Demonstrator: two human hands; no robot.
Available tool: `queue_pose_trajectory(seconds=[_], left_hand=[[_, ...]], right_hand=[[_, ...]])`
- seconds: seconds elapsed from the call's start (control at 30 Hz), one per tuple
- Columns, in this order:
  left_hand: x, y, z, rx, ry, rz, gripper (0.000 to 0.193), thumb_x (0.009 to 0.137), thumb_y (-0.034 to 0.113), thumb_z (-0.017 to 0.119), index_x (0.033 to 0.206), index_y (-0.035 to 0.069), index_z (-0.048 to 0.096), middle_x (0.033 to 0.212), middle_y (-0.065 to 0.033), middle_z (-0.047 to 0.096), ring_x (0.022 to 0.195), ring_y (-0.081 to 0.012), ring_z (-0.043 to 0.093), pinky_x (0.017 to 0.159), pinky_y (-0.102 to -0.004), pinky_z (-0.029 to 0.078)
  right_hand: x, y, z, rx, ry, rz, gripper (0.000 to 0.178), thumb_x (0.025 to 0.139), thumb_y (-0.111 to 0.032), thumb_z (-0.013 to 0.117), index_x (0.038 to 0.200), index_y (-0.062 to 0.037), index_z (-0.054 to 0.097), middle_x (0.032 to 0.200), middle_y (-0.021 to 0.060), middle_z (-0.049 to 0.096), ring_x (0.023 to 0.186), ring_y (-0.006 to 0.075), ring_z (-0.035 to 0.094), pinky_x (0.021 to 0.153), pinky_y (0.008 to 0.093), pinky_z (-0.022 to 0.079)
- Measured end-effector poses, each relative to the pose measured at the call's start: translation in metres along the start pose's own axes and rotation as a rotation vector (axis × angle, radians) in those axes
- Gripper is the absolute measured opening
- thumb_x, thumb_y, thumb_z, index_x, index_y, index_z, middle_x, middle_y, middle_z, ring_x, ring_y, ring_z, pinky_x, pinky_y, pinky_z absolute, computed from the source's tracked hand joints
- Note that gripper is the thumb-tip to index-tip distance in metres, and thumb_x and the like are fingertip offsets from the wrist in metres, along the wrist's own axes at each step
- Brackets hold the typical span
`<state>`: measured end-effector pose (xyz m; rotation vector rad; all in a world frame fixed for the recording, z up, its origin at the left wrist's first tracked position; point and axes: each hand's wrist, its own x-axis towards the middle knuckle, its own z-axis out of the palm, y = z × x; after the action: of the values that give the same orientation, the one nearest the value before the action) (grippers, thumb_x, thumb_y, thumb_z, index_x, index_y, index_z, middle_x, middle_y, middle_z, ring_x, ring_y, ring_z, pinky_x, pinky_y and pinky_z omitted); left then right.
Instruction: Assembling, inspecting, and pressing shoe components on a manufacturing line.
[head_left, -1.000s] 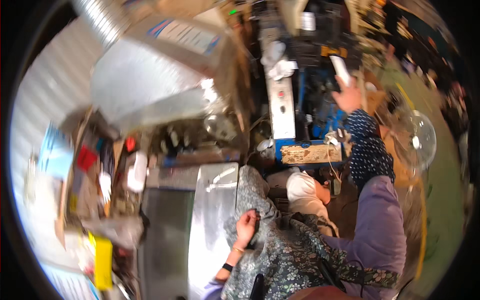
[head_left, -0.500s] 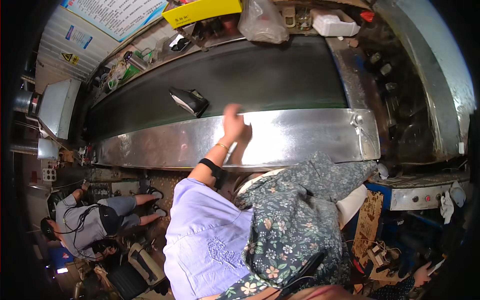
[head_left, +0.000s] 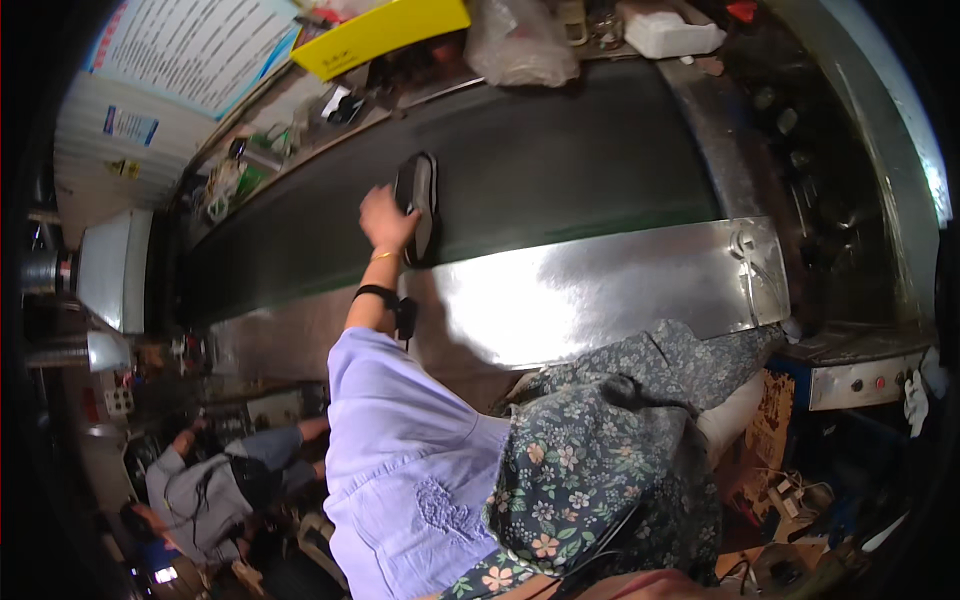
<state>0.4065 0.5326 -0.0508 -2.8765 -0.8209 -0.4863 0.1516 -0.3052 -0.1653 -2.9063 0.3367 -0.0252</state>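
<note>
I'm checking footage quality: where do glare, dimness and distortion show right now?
Head view: white glare across the metal ledge; head view: the co-worker at lower left dim and soft; head view: the shoe dark-toned on the dark belt, whose far edge bows.

head | left fingers (head_left: pixel 376 203) at dark shoe (head_left: pixel 424 190) | shoe on black belt (head_left: pixel 580 150) | yellow box (head_left: pixel 385 42) beyond

Blk belt (head_left: pixel 570 150), blk/gry shoe (head_left: pixel 424 190), lilac slv (head_left: pixel 385 390), dk apron (head_left: pixel 570 490) w/ peach & wht flwrs, yel box (head_left: pixel 385 38).
</note>
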Motion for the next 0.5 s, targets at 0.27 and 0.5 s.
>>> queue_pose_trajectory(seconds=[0.27,0.5], left_hand=[[-0.008,0.018,0.054,-0.520,-0.377,-0.339,0.099,0.078,0.039,0.081,0.153,-0.003,0.032,0.126,-0.0263,0.066,0.117,-0.0366,0.065,0.099,-0.0413,0.050],[-0.108,0.217,-0.052,-1.646,-0.928,0.035,0.043,0.095,0.013,0.069,0.133,0.000,0.053,0.116,-0.0098,0.068,0.101,-0.0173,0.065,0.089,-0.0322,0.054]], right_hand=[[0.011,-0.054,-0.069,0.448,0.084,0.411,0.033,0.104,-0.016,0.055,0.132,-0.0001,0.061,0.127,0.0173,0.066,0.098,0.0273,0.068,0.085,0.0373,0.052],[0.181,-0.213,-0.123,0.997,-0.068,-0.186,0.050,0.099,-0.018,0.067,0.145,-0.0033,0.053,0.137,0.0182,0.062,0.125,0.0207,0.059,0.101,0.0318,0.049]])
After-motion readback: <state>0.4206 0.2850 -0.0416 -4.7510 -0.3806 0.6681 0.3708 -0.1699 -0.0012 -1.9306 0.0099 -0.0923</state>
